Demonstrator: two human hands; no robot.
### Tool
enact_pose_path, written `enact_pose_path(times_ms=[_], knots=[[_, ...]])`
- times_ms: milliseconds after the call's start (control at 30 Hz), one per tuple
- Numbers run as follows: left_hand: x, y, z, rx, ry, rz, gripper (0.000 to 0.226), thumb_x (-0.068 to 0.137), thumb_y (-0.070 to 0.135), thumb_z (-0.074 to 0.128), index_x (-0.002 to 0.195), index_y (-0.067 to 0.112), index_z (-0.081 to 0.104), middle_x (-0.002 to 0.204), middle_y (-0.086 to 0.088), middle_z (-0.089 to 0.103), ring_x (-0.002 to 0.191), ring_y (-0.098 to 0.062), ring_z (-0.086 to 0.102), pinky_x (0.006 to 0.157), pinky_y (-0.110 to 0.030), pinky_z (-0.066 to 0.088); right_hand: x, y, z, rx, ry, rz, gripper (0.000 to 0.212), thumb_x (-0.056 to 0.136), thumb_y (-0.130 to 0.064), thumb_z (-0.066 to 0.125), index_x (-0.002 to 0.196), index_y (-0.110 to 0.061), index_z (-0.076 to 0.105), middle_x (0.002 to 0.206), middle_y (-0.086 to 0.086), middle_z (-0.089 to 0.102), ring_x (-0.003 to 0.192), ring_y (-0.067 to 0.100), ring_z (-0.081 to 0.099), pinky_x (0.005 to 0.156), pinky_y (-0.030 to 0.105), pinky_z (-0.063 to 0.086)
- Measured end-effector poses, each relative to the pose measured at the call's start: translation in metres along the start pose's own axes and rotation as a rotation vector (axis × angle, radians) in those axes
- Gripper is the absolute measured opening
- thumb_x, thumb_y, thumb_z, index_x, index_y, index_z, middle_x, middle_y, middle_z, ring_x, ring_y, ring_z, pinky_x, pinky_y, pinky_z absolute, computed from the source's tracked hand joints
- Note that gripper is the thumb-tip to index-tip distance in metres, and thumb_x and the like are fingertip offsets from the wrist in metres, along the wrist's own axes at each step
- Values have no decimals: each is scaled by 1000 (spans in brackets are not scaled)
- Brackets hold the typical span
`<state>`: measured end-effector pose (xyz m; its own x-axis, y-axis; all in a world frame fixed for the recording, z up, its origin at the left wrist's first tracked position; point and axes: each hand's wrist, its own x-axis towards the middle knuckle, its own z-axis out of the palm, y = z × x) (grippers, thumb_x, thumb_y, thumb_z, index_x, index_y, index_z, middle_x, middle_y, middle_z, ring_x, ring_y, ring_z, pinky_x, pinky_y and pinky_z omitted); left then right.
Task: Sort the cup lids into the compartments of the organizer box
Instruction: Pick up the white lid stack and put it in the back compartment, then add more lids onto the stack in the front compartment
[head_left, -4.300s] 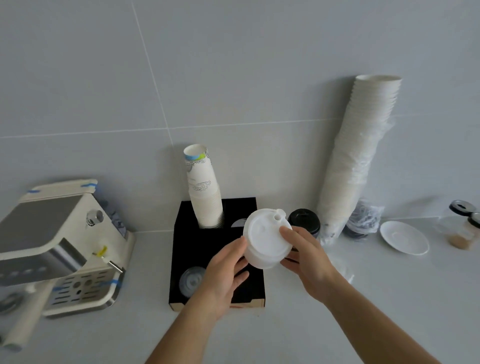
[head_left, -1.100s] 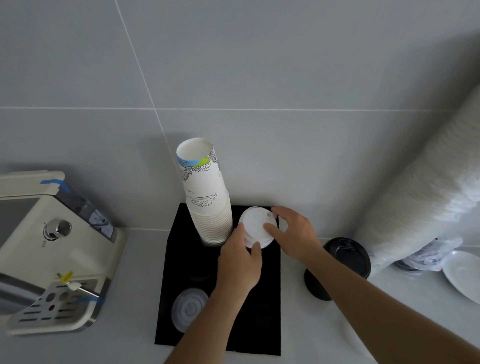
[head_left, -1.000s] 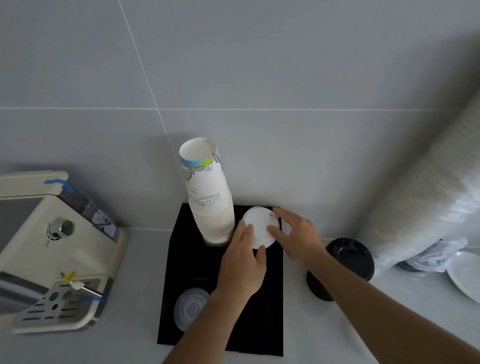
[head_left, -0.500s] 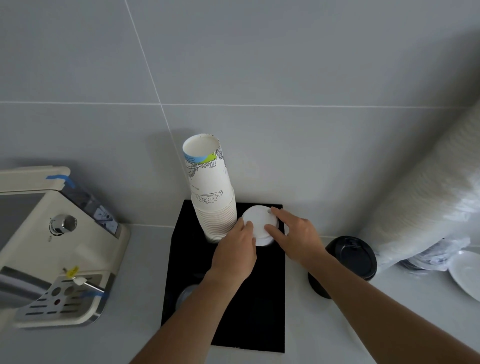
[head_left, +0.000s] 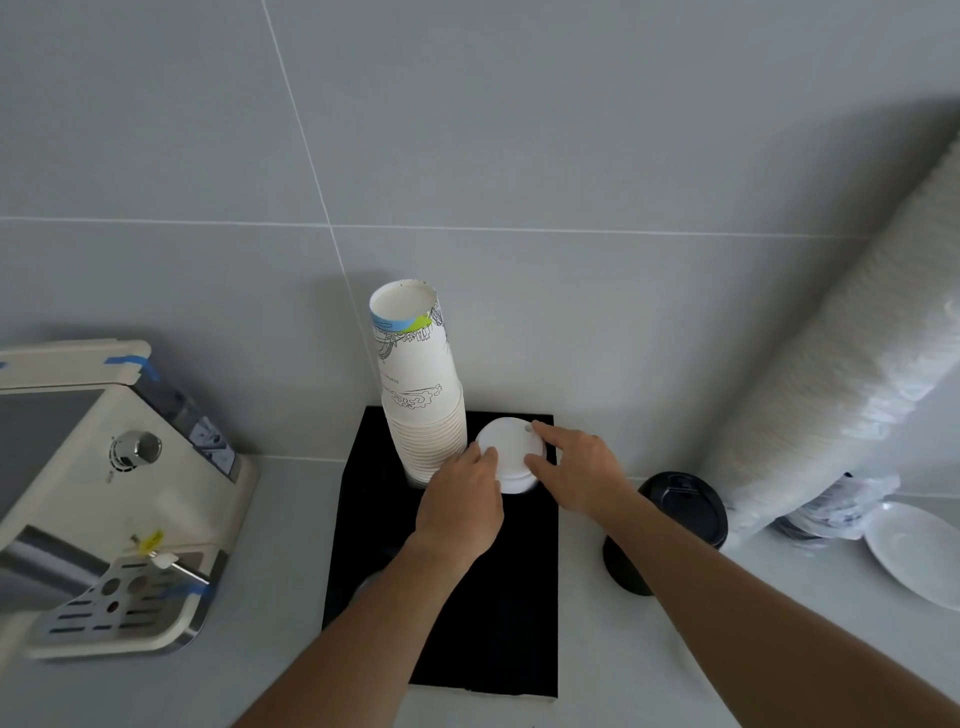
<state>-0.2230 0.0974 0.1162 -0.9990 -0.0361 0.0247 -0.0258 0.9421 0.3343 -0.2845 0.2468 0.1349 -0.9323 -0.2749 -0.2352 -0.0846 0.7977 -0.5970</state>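
Note:
A stack of white cup lids (head_left: 511, 447) sits in the back right compartment of the black organizer box (head_left: 498, 623). My left hand (head_left: 462, 501) grips the stack's left edge with curled fingers. My right hand (head_left: 576, 473) holds it from the right, index finger on top and thumb against the side. A stack of printed paper cups (head_left: 421, 395) fills the back left compartment, right beside my left hand. A stack of black lids (head_left: 675, 514) stands on the counter to the right of the box. My left forearm covers the front left compartment.
A cream coffee machine (head_left: 104, 493) with a drip tray stands at the left. A tall plastic-wrapped stack of white cups (head_left: 831, 389) leans against the tiled wall at the right. A white saucer (head_left: 919, 551) lies near it.
Both hands have carried the white lid stack from in front of me to the back right compartment. In the last second my left hand slid closer along its left edge, and my forearm now hides the clear lid.

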Motion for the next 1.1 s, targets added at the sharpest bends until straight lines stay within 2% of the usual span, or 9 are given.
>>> enact_pose_path(times_ms=[100,167,267,367,433,533,633,833,1100], knots=[[-4,2,-7,-152,-24,-82,46,97,22,46,142,9,42,143,-6,49,131,-23,46,106,-32,37,-5,-4,-5,70,-20,16,50,93,-32,56,142,-26,53,133,0,64,113,21,61,89,27,46],[-12,2,-15,-235,-22,-126,51,97,25,49,144,11,40,148,-5,45,137,-20,40,110,-30,31,-13,-6,-9,116,-11,21,40,92,-32,56,131,-26,63,104,-3,71,92,19,62,77,27,46],[-24,-3,-24,-393,-7,-154,51,92,30,54,141,18,48,141,-1,54,132,-18,48,110,-33,38,-27,-8,-15,259,33,63,37,90,-33,60,126,-24,67,86,-8,65,85,15,60,78,27,44],[-40,-6,-38,-572,21,-165,44,88,28,59,131,22,59,130,6,63,122,-11,57,105,-30,44,-44,-10,-20,469,67,104,35,90,-28,64,124,-19,70,105,4,75,98,21,67,94,33,50],[-51,-4,-47,-730,31,-198,40,87,23,63,127,22,63,126,6,65,118,-7,59,102,-25,43,-56,-10,-24,623,63,124,36,89,-29,67,124,-18,70,120,1,72,111,17,65,104,35,49],[-72,3,-66,-1063,45,-285,22,88,17,65,109,25,70,114,2,72,108,-10,65,98,-29,49,-81,-14,-31,904,10,123,14,93,-21,65,103,-19,73,107,0,73,103,15,66,94,32,49],[-95,8,-81,-1357,56,-372,17,92,13,60,104,19,69,108,-5,73,103,-19,69,92,-37,53,-110,-12,-36,1110,-13,122,13,97,-18,58,103,-15,69,112,6,73,107,23,68,99,38,50],[-148,3,-84,-1558,84,-457,22,94,16,56,113,11,67,107,-10,75,99,-24,71,82,-35,54,-167,5,-35,1284,-1,186,25,99,-17,51,114,-6,68,114,12,74,108,27,69,95,40,52],[-208,9,-67,-1655,61,-551,22,97,17,49,111,12,65,111,-14,70,102,-28,67,87,-39,51,-237,49,-22,1416,23,275,29,100,-21,48,116,-6,67,115,13,74,110,29,68,94,42,51]])
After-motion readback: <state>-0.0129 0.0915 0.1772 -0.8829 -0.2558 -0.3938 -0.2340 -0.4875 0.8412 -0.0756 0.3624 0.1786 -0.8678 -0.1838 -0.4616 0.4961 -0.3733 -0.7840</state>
